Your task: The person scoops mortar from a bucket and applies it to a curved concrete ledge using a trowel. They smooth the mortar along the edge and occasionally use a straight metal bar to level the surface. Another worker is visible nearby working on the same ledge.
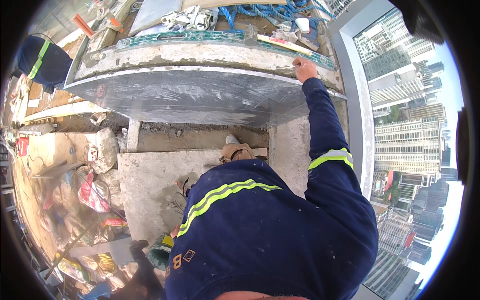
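My right hand (304, 69) reaches out over the right end of a cement-smeared ledge (200, 56). Its fingers are curled closed; whatever may be between them is too small to make out. Just beyond lies a long green spirit level (180, 36) along the ledge. Across it rests a hammer (250, 36) with a blocky grey head and a pale handle. Below the ledge runs a dark polished stone panel (200, 95). Only a sliver of my left hand (175, 231) shows beside my body, near a green bucket (160, 252); its fingers are hidden.
Blue rope (240, 15), whitish straps (190, 19) and a white cup (302, 25) lie behind the ledge. A window frame (357, 100) borders the right side, with towers outside. Sacks and debris (95, 195) crowd the left. Another person (42, 60) bends at the far left.
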### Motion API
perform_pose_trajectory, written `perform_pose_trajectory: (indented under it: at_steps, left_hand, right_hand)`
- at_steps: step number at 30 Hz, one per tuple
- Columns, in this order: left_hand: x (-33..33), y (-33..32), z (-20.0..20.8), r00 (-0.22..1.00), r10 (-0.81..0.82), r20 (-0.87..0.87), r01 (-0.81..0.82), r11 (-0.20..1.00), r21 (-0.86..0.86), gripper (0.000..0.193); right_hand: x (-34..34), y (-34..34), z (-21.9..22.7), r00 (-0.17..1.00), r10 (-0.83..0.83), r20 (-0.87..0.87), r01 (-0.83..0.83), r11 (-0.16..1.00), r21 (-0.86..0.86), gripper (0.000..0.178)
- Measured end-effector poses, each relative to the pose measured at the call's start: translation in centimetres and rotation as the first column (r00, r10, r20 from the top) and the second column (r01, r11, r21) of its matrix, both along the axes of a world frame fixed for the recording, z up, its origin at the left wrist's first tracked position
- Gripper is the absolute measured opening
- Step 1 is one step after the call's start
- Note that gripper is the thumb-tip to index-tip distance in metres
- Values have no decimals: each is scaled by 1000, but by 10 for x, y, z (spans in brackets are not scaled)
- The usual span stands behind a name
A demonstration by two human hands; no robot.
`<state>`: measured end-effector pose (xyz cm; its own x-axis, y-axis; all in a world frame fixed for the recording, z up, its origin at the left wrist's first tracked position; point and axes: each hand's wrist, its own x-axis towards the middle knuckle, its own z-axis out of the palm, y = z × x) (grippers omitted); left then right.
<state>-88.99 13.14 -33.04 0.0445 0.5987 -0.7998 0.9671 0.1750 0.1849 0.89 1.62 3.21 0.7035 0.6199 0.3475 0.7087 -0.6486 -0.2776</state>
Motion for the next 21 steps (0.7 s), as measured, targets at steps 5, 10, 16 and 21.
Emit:
perform_pose_trajectory:
  at_steps: [5, 10, 16, 21]
  left_hand:
    - [57, 39, 41, 641, 696, 322, -711, 697, -90, 31]
    - [117, 63, 93, 603, 705, 374, -744, 666, -55, 25]
    - [160, 55, 138, 671, 665, 328, -702, 712, -7, 22]
    - [170, 40, 160, 745, 583, 323, -608, 793, -29, 22]
  right_hand:
    - [59, -102, 9, 977, -212, -1, 206, 947, -246, 17]
    - [89, -135, -2, 976, -218, -24, 199, 924, -327, 19]
    - [95, -125, -7, 988, -140, -62, 119, 956, -267, 21]
    - [110, -112, -10, 992, 41, -116, -69, 965, -253, 22]
